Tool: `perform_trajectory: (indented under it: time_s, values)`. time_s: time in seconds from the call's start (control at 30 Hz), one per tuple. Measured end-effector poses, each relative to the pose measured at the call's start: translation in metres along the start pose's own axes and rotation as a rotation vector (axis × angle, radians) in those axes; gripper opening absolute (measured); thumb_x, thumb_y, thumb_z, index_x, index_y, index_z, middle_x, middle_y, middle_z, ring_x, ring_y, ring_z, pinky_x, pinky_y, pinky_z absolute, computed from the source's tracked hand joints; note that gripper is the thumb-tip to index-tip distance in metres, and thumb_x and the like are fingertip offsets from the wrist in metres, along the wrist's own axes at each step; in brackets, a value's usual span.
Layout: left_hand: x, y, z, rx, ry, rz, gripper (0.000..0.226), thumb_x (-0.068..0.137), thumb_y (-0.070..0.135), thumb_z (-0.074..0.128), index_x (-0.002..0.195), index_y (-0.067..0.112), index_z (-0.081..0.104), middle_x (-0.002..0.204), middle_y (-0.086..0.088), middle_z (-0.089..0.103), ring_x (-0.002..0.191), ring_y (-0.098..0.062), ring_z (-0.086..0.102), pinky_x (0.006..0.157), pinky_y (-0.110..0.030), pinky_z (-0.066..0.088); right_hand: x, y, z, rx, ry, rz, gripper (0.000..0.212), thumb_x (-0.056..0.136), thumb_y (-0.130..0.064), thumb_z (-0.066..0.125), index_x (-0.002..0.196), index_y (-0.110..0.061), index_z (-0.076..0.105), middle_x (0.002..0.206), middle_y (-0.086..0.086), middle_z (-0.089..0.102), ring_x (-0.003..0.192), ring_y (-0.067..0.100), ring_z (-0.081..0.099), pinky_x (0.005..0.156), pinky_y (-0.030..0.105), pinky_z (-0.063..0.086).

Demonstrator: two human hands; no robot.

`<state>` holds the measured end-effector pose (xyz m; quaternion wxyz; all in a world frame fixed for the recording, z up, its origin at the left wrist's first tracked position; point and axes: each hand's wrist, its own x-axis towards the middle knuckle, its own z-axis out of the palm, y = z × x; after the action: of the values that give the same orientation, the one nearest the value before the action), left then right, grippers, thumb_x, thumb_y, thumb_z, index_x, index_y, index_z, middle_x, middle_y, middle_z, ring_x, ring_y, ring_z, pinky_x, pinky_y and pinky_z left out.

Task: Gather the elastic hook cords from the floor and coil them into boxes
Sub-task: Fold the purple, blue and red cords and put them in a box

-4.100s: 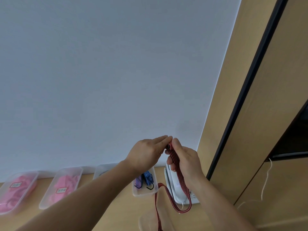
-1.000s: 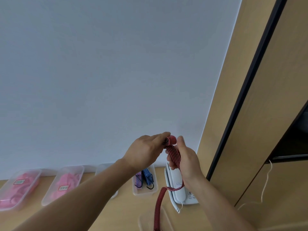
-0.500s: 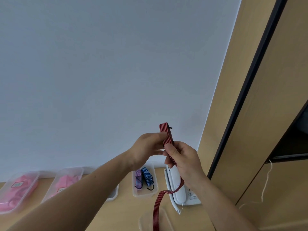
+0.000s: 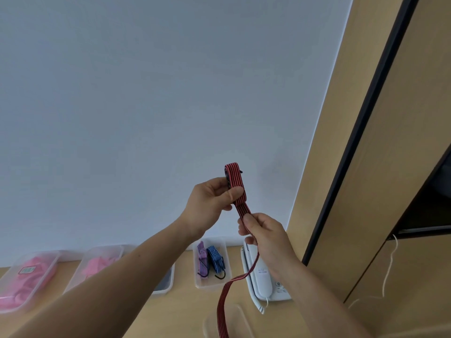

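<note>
I hold a red elastic cord with black stripes (image 4: 236,184) up in front of the wall. My left hand (image 4: 211,200) pinches its folded upper end, where a small black hook tip shows. My right hand (image 4: 263,234) grips the strap just below, and the loose tail hangs down past the bottom edge. On the wooden table below stands a clear box (image 4: 211,280) holding a coiled purple cord (image 4: 203,261) and a coiled blue cord (image 4: 216,259). An empty clear box (image 4: 234,320) sits at the bottom edge under the tail.
Two clear boxes of pink items (image 4: 26,279) (image 4: 97,264) stand at the left, another box (image 4: 163,281) partly behind my left forearm. A white desk phone (image 4: 262,279) lies right of the cord box. Wooden cabinet panels (image 4: 390,191) rise at the right.
The cord was a small roll between both hands. Now a longer fold stands above my left hand, and my right hand has slid down the strap.
</note>
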<state>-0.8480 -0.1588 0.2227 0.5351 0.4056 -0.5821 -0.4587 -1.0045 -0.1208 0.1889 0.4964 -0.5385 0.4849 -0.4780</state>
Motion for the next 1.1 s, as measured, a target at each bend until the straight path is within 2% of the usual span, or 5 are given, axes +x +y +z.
perform_trajectory:
  time_s: [0.17,0.33,0.63,1.0,1.1]
  values:
    - [0.000,-0.013,0.000,0.126,0.054,0.051,0.019,0.092,0.018,0.069,0.110,0.019,0.071,0.096,0.003,0.077,0.079,-0.012,0.067,0.070,-0.028,0.053,-0.004,-0.002,0.001,0.028,0.004,-0.005,0.025,0.102,-0.020,0.048,0.096,-0.005,0.068,0.061,0.003,0.065,0.068,0.021,0.064,0.070,0.030,0.054]
    - [-0.009,-0.028,-0.005,0.607,0.043,0.316,0.033,0.092,0.027,0.070,0.124,0.023,0.065,0.095,0.017,0.074,0.088,0.003,0.070,0.076,-0.013,0.051,-0.006,-0.007,0.001,0.084,0.011,0.029,0.042,0.103,-0.034,0.045,0.090,0.000,0.065,0.056,0.009,0.064,0.055,0.018,0.062,0.055,0.024,0.053]
    - [-0.013,-0.031,-0.007,1.038,-0.015,0.946,0.042,0.082,0.006,0.077,0.122,0.003,0.067,0.113,-0.005,0.074,0.083,-0.022,0.074,0.059,-0.032,0.060,-0.002,-0.006,0.001,0.209,-0.025,0.068,0.081,0.067,-0.081,0.050,0.081,-0.003,0.068,0.057,0.014,0.060,0.050,0.024,0.058,0.052,0.031,0.051]
    - [-0.006,-0.030,-0.008,1.202,-0.098,0.900,0.064,0.073,-0.012,0.076,0.133,0.005,0.061,0.136,-0.016,0.060,0.095,-0.028,0.073,0.068,-0.031,0.059,0.001,0.001,-0.001,0.239,0.024,0.037,0.056,0.092,-0.055,0.053,0.080,-0.003,0.071,0.058,0.013,0.062,0.050,0.022,0.059,0.051,0.028,0.050]
    - [-0.007,-0.032,-0.005,0.890,-0.091,0.552,0.064,0.090,-0.004,0.057,0.149,0.018,0.042,0.151,-0.005,0.046,0.117,-0.018,0.063,0.085,-0.015,0.051,0.001,0.001,-0.002,0.235,0.039,-0.040,0.060,0.085,-0.058,0.053,0.087,-0.001,0.070,0.058,0.010,0.062,0.051,0.020,0.059,0.050,0.025,0.050]
